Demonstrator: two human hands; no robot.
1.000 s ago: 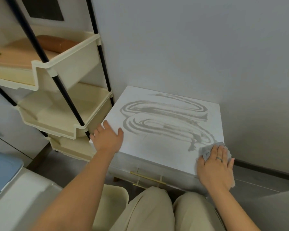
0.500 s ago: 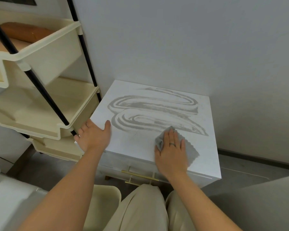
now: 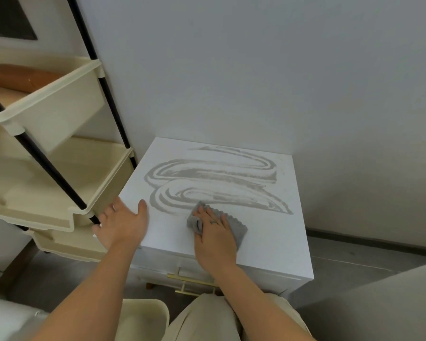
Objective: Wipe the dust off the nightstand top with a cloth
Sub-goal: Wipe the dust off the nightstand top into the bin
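Note:
The white nightstand top point(image 3: 280, 237) carries wide grey swirling wipe marks across its middle and back. A small grey cloth point(image 3: 239, 230) with a zigzag edge lies near the front centre of the top. My right hand point(image 3: 213, 238) presses flat on the cloth, fingers spread, a ring on one finger. Its fingertips reach the near end of the lower swirl. My left hand point(image 3: 122, 223) grips the front left corner of the nightstand, thumb lying on the top and fingers down the side.
A cream tiered shelf rack point(image 3: 67, 183) with black poles stands close against the nightstand's left side. Grey wall runs behind. Brass drawer handles point(image 3: 190, 281) show below the front edge. A cream bin point(image 3: 145, 316) and my knees lie below.
My right hand has slid the cloth from the front right corner leftward to the front centre, leaving a fresh streak. My left hand has stayed on the left corner.

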